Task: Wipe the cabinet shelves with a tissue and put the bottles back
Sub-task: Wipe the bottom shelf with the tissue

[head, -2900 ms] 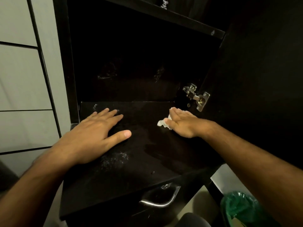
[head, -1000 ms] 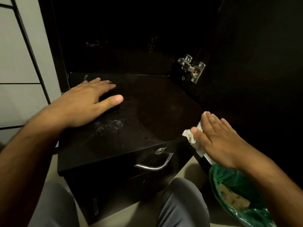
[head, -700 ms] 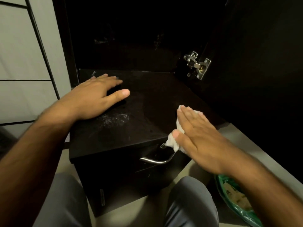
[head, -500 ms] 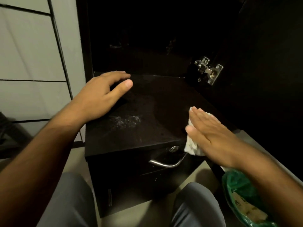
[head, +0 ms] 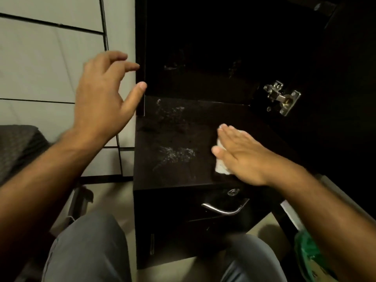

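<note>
here, dusty black shelf point(head: 173, 151), tissue point(head: 220, 167) under flat right hand point(head: 242, 155), tiled wall point(head: 50, 78)

Right hand point(head: 242, 153) presses tissue point(head: 220, 168), seemingly flat.

white crumpled tissue point(head: 220, 168), flat on dusty black cabinet shelf point(head: 175, 139), front right

A black cabinet shelf point(head: 179, 139) smeared with whitish dust, a white tissue point(head: 220, 169), silver handle point(head: 223, 210), green bag point(head: 309, 255), grey trousers point(head: 87, 251).
</note>
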